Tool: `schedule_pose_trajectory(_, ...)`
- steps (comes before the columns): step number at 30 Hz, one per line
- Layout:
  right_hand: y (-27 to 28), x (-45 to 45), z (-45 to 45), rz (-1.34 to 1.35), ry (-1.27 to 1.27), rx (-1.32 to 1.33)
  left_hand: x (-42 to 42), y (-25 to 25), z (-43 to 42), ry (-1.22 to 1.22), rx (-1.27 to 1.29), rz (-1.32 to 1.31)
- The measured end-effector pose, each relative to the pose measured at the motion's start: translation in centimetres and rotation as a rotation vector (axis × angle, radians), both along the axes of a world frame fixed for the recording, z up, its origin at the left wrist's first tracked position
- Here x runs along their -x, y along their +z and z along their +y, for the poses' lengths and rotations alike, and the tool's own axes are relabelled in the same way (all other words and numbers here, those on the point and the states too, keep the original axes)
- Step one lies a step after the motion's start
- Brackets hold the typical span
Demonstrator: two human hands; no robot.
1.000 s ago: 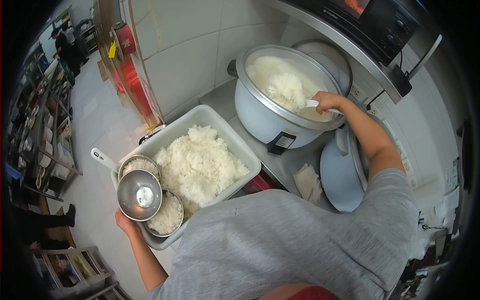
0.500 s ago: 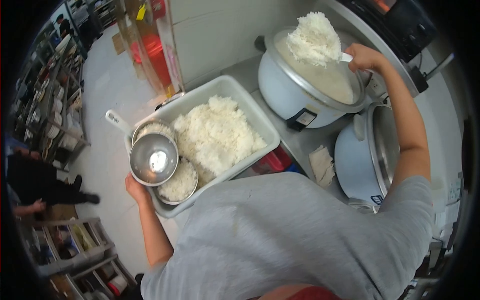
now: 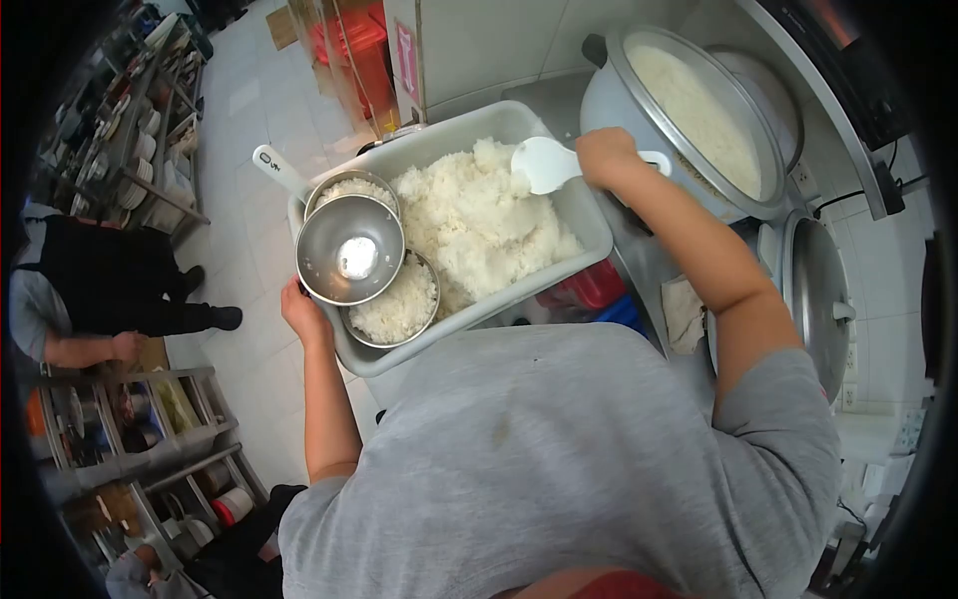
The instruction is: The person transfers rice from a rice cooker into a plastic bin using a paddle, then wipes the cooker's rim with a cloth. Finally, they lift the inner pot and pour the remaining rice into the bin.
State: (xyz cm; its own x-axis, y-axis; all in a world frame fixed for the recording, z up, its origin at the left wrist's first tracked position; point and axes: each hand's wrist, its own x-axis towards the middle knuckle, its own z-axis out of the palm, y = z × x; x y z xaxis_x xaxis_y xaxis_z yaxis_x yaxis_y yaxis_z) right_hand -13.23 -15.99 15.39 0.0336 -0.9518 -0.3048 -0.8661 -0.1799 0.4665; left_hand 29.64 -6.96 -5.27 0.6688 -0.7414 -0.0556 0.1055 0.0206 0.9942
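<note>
My right hand (image 3: 609, 158) is closed round the handle of a white rice paddle (image 3: 546, 166), whose blade rests at the heaped rice (image 3: 489, 225). That rice lies in a pale rectangular tub (image 3: 593, 222). My left hand (image 3: 305, 312) grips the tub's near left side, its fingers partly hidden. Inside the tub's left end, an empty metal bowl (image 3: 351, 250) sits on top of two rice-filled bowls, one behind (image 3: 354, 188) and one in front (image 3: 399, 307). A white handle (image 3: 280, 170) sticks out over the back left corner.
A large cooker (image 3: 621, 100) holding rice stands behind on the right, with a second, lidded cooker (image 3: 820, 299) nearer. A cloth (image 3: 683, 314) lies between. People in dark clothes (image 3: 110, 275) stand at the left by shelves (image 3: 145, 419). A red bin (image 3: 359, 55) is at the back.
My right hand has brought the paddle from the cooker down to the tub, and the clump of rice has left its blade. The view has shifted. The near cooker now shows its lid.
</note>
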Motion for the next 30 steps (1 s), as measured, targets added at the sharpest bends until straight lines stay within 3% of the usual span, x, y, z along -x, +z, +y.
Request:
schedule_pose_trajectory(4,5.3,1.0,3.0,-0.068,0.052,0.122,0.8,1.2,0.0,0.013,-0.047,-0.093)
schedule_pose_trajectory(7,5.1,2.1,4.0,-0.138,0.117,0.232,0.3,0.7,-0.2,0.004,-0.069,-0.067)
schedule_pose_trajectory(10,1.0,2.4,5.4,-0.316,0.21,0.312,0.0,0.4,-0.5,-0.008,-0.077,-0.032)
schedule_pose_trajectory(13,-5.6,1.1,7.5,-0.477,0.126,0.15,-0.4,0.1,-0.5,0.045,-0.074,0.074)
schedule_pose_trajectory(15,-6.9,0.7,8.9,-0.593,0.026,0.105,-0.6,1.2,-0.3,0.112,-0.06,0.224)
schedule_pose_trajectory(16,-6.5,0.8,9.3,-0.659,-0.056,0.064,-1.0,2.2,-0.2,0.183,-0.13,0.095)
schedule_pose_trajectory(19,-7.4,2.7,10.6,-0.765,-0.171,0.081,-0.8,6.3,-2.1,0.163,0.135,-0.303)
schedule_pose_trajectory(21,-7.9,4.3,11.2,-0.812,-0.221,0.083,1.8,10.5,-5.1,0.001,0.207,-0.542)
schedule_pose_trajectory(23,-8.1,5.4,11.9,-0.864,-0.293,0.017,5.7,12.9,-9.4,-0.263,0.233,-0.58)
schedule_pose_trajectory(25,-8.8,6.6,12.6,-0.962,-0.322,0.023,13.0,15.8,-12.4,-0.539,0.201,-0.82)
schedule_pose_trajectory(27,-9.1,7.4,12.9,-1.189,-0.47,-0.032,20.3,15.2,-15.9,-0.79,0.343,-0.97)
schedule_pose_trajectory(29,-8.9,8.0,13.2,-1.537,-0.738,-0.152,27.7,14.2,-18.5,-1.041,0.269,-0.994)
schedule_pose_trajectory(30,-8.7,8.5,13.4,-1.584,-0.764,-0.2,30.8,12.5,-20.5,-1.073,0.326,-1.144)
